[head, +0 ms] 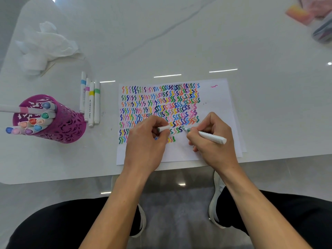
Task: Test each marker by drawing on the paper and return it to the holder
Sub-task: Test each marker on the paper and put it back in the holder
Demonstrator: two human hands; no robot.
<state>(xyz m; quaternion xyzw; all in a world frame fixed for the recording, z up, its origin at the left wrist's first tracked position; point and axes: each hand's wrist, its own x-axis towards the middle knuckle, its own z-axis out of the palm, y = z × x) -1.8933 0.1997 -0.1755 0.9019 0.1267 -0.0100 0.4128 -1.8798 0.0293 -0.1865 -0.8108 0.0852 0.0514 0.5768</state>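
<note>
A white paper full of coloured squiggle rows lies on the table in front of me. My right hand grips a white marker like a pen, its green tip touching the paper beside the last squiggles. My left hand rests on the paper and pinches the marker's white cap. A purple cut-out holder stands at the left with several markers in it, coloured ends up. Several white markers with coloured bands lie side by side between the holder and the paper.
Crumpled white tissue lies at the back left. A pink and orange object and a pencil case sit at the far right corner. The table's front edge runs just below the paper; my legs and shoes are beneath it.
</note>
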